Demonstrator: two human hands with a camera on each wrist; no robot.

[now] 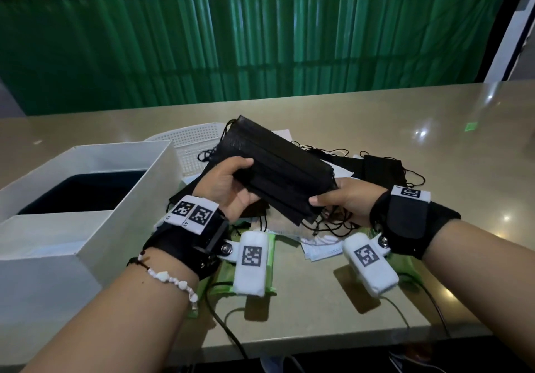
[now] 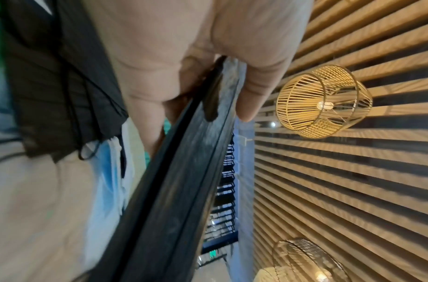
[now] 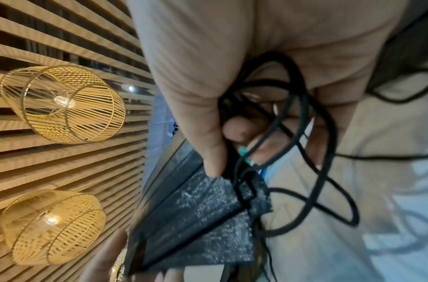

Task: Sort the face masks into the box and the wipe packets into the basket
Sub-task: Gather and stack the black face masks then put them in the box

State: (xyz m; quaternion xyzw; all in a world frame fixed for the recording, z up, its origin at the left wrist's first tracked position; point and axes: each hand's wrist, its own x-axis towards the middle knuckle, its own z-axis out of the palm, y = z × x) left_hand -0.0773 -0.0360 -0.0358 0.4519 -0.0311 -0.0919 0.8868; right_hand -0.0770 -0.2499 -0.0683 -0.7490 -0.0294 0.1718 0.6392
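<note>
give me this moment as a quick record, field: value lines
held: stack of black masks
left hand: grips the stack's left end
right hand: pinches the stack's right end, ear loops dangling
box: white, open, at left
basket: white mesh, behind the stack
on table: more black masks, green wipe packets, light blue masks

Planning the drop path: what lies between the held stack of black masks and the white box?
Only the left hand gripping the stack of black masks; beyond it the white box stands unobstructed, head view.
</note>
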